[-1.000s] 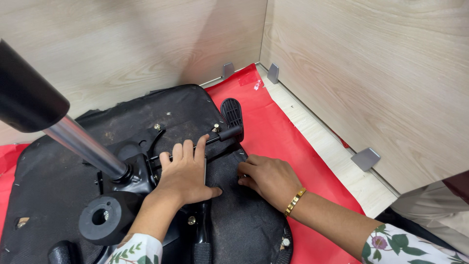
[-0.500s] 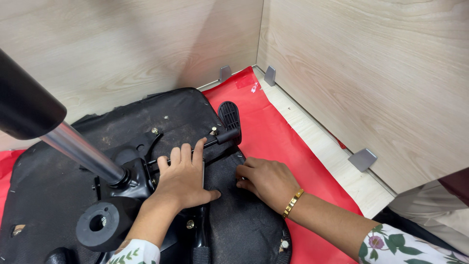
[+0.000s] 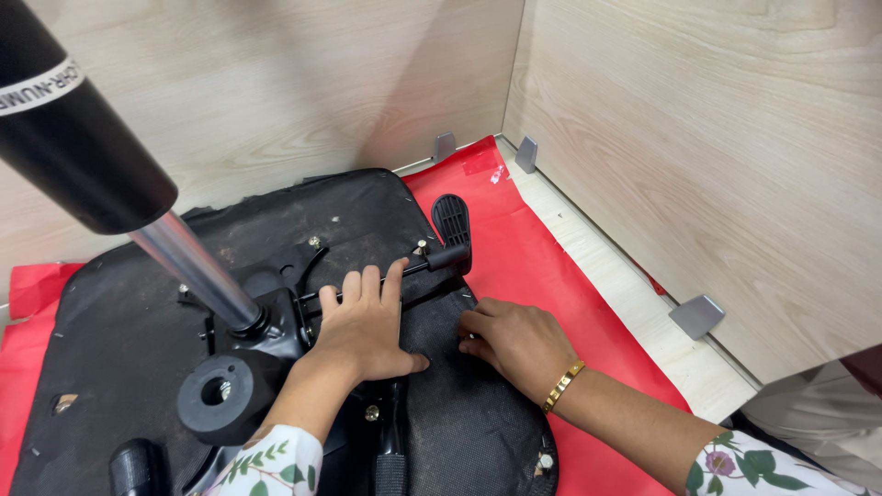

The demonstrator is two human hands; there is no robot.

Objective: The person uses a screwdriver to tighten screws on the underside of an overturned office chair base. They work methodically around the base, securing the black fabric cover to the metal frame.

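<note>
An upturned black chair seat [image 3: 119, 331] lies on a red sheet [image 3: 524, 266], its underside facing up. A black metal mechanism plate [image 3: 276, 321] is bolted to it, and a gas-lift cylinder [image 3: 101, 174] with a chrome rod rises from the plate toward the upper left. A thin lever [image 3: 418, 266] ends in a black ribbed paddle [image 3: 452, 225]. My left hand [image 3: 363, 321] lies flat on the mechanism, fingertips on the lever rod. My right hand [image 3: 514, 340], with a gold bangle, rests curled on the seat's fabric near its right edge.
Light wooden panels [image 3: 698, 147] wall the space at the back and right, held by grey metal brackets [image 3: 695, 315]. A round black knob [image 3: 220, 397] and a second black handle [image 3: 136, 467] sit at the seat's lower left.
The view has shifted a little, so the seat sits lower left in the picture. Both hands stay pressed on the seat in nearly the same places.
</note>
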